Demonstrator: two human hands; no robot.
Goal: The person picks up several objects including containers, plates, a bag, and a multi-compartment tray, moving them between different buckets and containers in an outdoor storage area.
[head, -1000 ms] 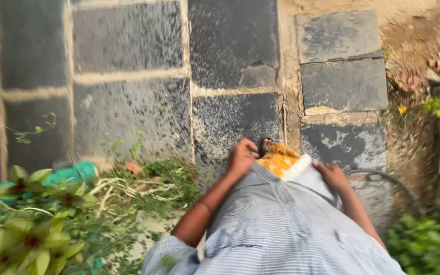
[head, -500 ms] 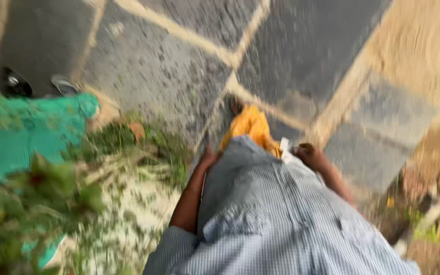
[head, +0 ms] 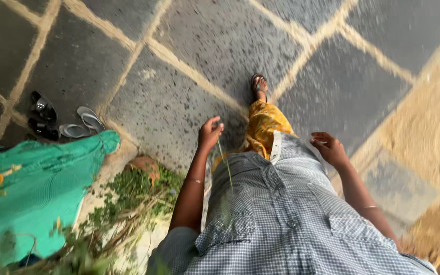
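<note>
Left hand [head: 209, 133] grip: thin green stem [head: 225, 164].

Home yard — stone paving [head: 179, 102], sandals [head: 44, 114]

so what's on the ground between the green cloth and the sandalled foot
In the head view, between the green cloth and the sandalled foot lie bare grey paving slabs with sandy joints. Pulled weeds lie just beside the cloth's edge.
</note>
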